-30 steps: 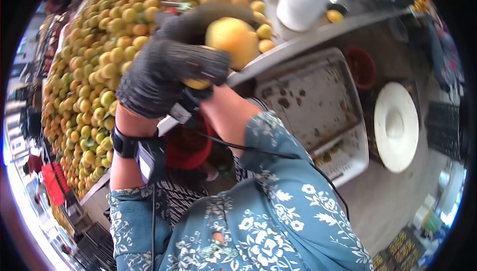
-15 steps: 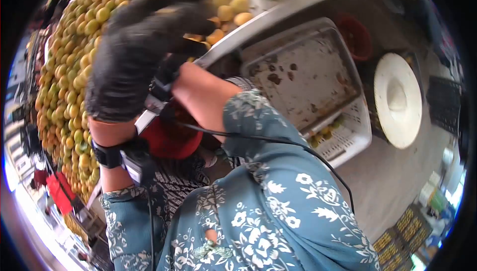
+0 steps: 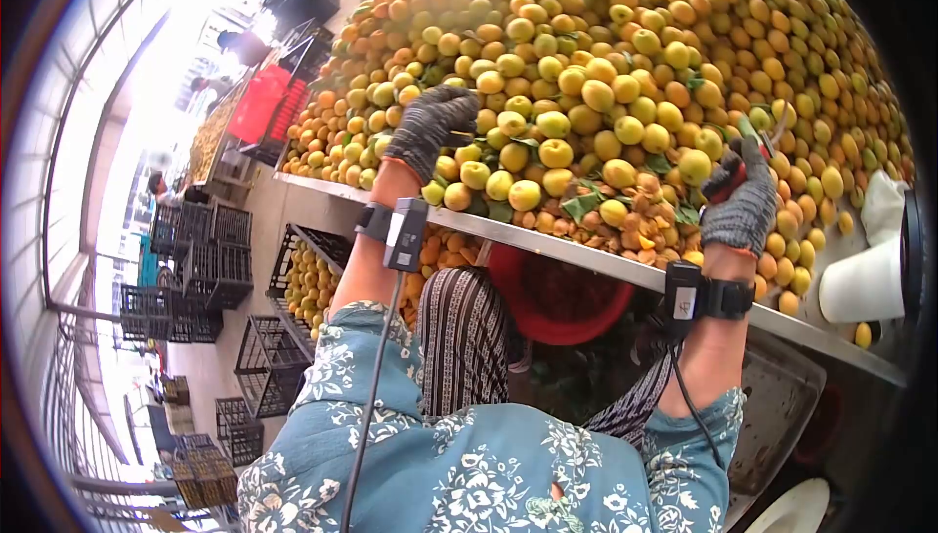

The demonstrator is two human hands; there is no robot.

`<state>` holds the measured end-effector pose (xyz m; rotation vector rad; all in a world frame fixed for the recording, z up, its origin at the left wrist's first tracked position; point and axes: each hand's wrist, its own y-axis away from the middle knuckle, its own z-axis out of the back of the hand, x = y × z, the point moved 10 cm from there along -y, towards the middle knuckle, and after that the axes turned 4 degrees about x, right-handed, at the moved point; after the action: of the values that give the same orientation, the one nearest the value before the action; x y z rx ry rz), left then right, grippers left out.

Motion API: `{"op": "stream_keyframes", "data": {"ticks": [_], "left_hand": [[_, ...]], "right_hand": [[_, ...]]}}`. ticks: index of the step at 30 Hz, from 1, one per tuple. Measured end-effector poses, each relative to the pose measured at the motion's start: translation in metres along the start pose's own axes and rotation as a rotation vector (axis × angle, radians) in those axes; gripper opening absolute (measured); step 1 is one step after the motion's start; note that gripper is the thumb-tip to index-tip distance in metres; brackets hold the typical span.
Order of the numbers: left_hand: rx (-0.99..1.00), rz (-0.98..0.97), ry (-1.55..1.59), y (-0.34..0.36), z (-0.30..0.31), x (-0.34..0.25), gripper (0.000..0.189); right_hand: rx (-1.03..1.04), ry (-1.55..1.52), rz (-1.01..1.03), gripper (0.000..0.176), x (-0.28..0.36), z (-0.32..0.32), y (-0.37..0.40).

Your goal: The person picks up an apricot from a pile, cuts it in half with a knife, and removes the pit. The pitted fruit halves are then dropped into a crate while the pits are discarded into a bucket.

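My left hand (image 3: 435, 127), in a dark knitted glove, is closed at the near edge of a big heap of yellow-orange fruit (image 3: 625, 93) that look like persimmons. Whatever its curled fingers hold is hidden. On the right, my gloved right hand (image 3: 745, 206) grips red-handled shears (image 3: 728, 181), with the blades pointing away over the fruit. Between the hands lies a small pile of brown and orange trimmings (image 3: 640, 215) with some green leaves.
A metal table rim (image 3: 596, 262) runs in front of me. Below it sits a red basin (image 3: 557, 313) by my knees. A white container (image 3: 860, 284) stands at the right end. Black crates (image 3: 269, 367) are on the floor to the left, one holding fruit.
My view has swung round and up to the fruit heap. My hands, earlier crossed close together on the left, are now apart; the right one shows shears.
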<state>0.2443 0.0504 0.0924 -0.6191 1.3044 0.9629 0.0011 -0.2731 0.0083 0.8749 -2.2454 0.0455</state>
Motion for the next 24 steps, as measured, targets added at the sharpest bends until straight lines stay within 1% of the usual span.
{"op": "stream_keyframes", "data": {"ticks": [1,3,5,6,7,9,10,11,13,14,15,17,18,21,22,23,24], "left_hand": [[-0.015,0.037,-0.072,-0.003,0.004,0.011,0.023],[0.059,0.019,-0.132,-0.009,0.0,0.023,0.024],[0.133,-0.161,-0.704,-0.022,-0.019,0.027,0.028],[0.184,-0.111,-0.479,-0.013,-0.035,0.03,0.024],[0.21,-0.238,-0.332,-0.011,-0.049,0.03,0.022],[0.248,-0.228,-0.275,-0.012,-0.068,0.034,0.024],[0.224,-0.251,-0.396,-0.014,-0.07,0.03,0.025],[0.22,-0.243,-0.392,-0.015,-0.068,0.028,0.025],[0.052,-0.308,-0.525,-0.015,-0.052,0.016,0.025],[-0.009,-0.312,-0.501,-0.013,-0.041,0.015,0.024],[-0.012,-0.31,-0.501,-0.015,-0.032,0.019,0.024],[-0.145,-0.27,-0.297,-0.021,0.002,0.03,0.026],[-0.212,-0.255,-0.453,-0.02,0.011,0.028,0.03],[-0.256,-0.312,-0.404,-0.026,0.025,0.031,0.034],[-0.233,-0.323,-0.368,-0.029,0.023,0.036,0.038],[-0.211,-0.4,-0.351,-0.032,0.016,0.034,0.038],[-0.215,-0.451,-0.566,-0.023,-0.003,0.011,0.038]], "right_hand": [[-0.015,0.008,0.021,0.014,0.002,-0.003,0.003],[-0.011,0.048,0.008,0.017,0.001,-0.003,0.001],[-0.001,0.042,-0.027,0.018,0.0,-0.005,0.002],[-0.001,0.049,-0.03,0.018,0.0,-0.007,0.005],[-0.004,0.091,-0.015,0.019,0.002,-0.01,0.009],[-0.01,0.141,-0.007,0.019,0.002,-0.013,0.01],[0.003,0.14,-0.001,0.02,0.001,-0.015,0.009],[0.017,0.138,0.004,0.02,0.0,-0.017,0.009],[0.024,0.139,-0.033,0.019,0.0,-0.019,0.008],[0.03,0.134,-0.062,0.019,0.0,-0.02,0.008],[0.033,0.136,-0.064,0.019,0.0,-0.022,0.009],[-0.038,0.135,-0.035,0.02,0.003,-0.019,0.01],[-0.038,0.132,-0.034,0.021,0.0,-0.018,0.008],[-0.007,0.178,-0.027,0.019,-0.005,-0.021,0.003],[0.024,0.173,-0.04,0.02,-0.009,-0.021,0.001],[-0.003,0.173,-0.035,0.02,-0.009,-0.02,0.002],[-0.005,0.188,-0.041,0.021,-0.009,-0.022,0.003]]}}
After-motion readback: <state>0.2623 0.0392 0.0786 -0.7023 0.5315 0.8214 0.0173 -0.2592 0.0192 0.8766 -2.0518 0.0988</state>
